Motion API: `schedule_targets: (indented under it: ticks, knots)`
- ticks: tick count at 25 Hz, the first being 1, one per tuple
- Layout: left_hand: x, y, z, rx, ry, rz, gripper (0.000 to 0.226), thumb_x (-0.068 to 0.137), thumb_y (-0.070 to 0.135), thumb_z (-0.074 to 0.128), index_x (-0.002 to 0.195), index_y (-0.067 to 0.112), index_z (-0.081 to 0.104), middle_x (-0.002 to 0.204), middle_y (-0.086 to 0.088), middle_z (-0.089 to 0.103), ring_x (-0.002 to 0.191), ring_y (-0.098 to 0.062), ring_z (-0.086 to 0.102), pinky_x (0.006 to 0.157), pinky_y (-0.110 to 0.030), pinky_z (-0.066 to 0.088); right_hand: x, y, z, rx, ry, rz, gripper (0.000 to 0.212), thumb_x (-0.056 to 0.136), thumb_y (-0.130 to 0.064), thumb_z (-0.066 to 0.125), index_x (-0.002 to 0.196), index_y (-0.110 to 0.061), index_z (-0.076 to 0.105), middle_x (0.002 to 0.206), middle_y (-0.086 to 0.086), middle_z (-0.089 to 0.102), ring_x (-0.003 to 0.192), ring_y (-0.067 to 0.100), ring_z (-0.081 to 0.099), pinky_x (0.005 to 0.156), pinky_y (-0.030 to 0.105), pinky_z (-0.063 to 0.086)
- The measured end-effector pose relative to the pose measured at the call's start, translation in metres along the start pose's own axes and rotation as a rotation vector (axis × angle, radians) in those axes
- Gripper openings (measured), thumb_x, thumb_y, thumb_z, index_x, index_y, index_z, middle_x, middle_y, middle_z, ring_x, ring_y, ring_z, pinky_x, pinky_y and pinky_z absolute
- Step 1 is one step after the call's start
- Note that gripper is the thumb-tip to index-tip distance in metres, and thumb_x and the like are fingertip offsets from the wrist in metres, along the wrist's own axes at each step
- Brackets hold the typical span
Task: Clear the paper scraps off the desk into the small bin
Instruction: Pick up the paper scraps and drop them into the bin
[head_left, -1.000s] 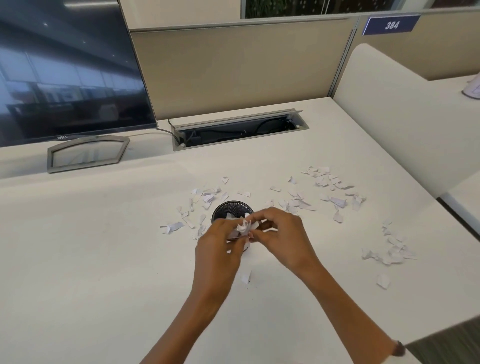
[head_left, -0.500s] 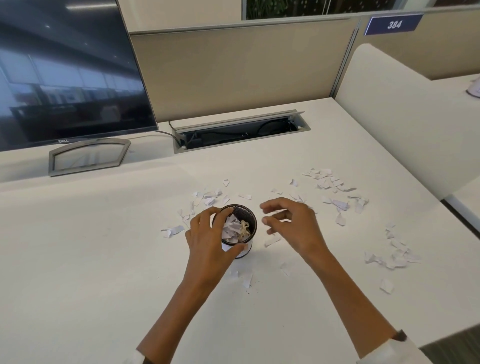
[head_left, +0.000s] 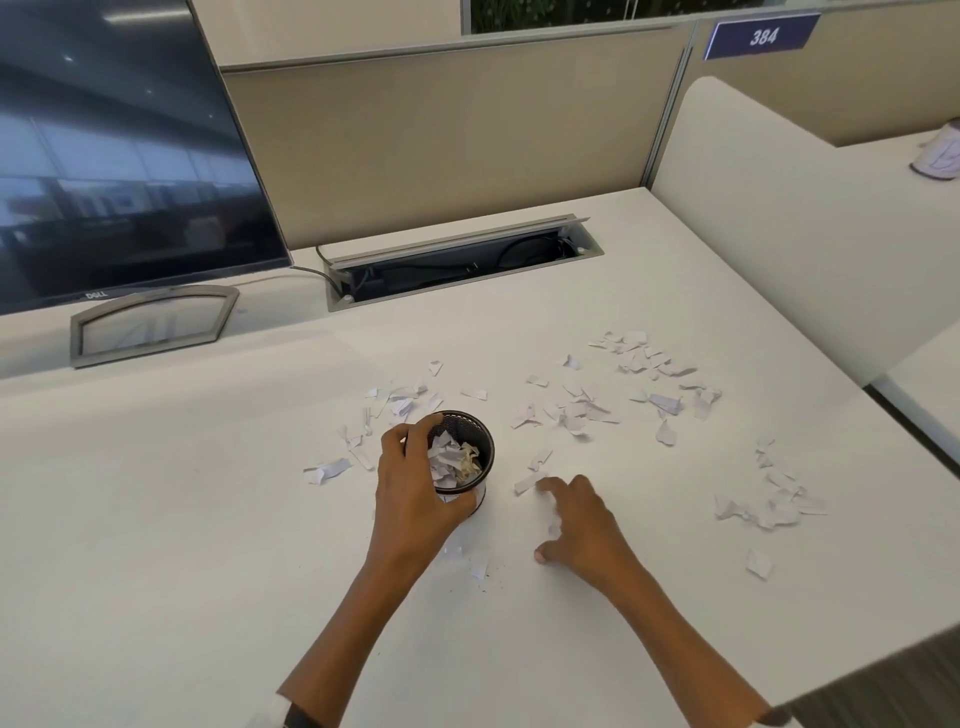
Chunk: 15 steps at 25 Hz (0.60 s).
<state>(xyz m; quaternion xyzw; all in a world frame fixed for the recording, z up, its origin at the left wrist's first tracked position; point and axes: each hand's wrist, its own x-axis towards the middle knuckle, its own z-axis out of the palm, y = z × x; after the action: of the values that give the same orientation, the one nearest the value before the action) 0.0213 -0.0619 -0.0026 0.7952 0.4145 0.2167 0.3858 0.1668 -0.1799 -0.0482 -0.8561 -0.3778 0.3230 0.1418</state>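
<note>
A small black mesh bin stands on the white desk, partly filled with crumpled white scraps. My left hand wraps around its near left side, fingers on the rim. My right hand lies low on the desk to the bin's right, fingers spread, fingertips touching a paper scrap. Torn white scraps are scattered behind and right of the bin. Another cluster of scraps lies far right, and a few scraps sit between my hands.
A dark monitor on a grey stand fills the back left. An open cable tray is sunk into the desk behind the scraps. A white divider bounds the right side. The desk's front right edge drops to carpet.
Both hands released a bundle of scraps into the bin. My left hand then took hold of the bin, and my right hand moved right and down onto the desk at a scrap.
</note>
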Motion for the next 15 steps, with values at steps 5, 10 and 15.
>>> schedule_targets:
  ticks: [5,10,15]
  knots:
    - [0.009,0.011,-0.011,-0.035,0.05,0.031,0.073,0.056,0.022,0.078,0.121,0.028,0.044,0.116,0.004,0.038,0.111,-0.019,0.047,0.088,-0.029,0.042,0.001,-0.027,0.035,0.147,-0.068,-0.214,0.052,0.076,-0.009,0.066,0.125,-0.021,0.051,0.11,0.005,0.045,0.091,0.022,0.055,0.079,0.023,0.048]
    - [0.003,0.026,-0.016,-0.158,0.089,0.08,0.077,0.051,0.028,0.075,0.115,0.047,0.038,0.111,0.024,0.039,0.109,-0.001,0.046,0.084,-0.008,0.04,0.015,-0.015,0.011,0.38,0.263,-0.215,0.038,0.076,0.008,0.059,0.104,-0.017,0.067,0.1,0.004,0.055,0.076,0.013,0.055,0.069,0.015,0.042]
    - [-0.006,0.048,0.023,-0.245,-0.069,0.112,0.082,0.05,0.028,0.078,0.116,0.049,0.034,0.119,0.018,0.044,0.116,-0.003,0.046,0.094,-0.014,0.042,0.025,0.031,-0.046,0.396,0.563,-0.089,0.033,0.076,0.006,0.066,0.101,-0.016,0.069,0.104,0.012,0.06,0.085,0.024,0.057,0.071,0.029,0.044]
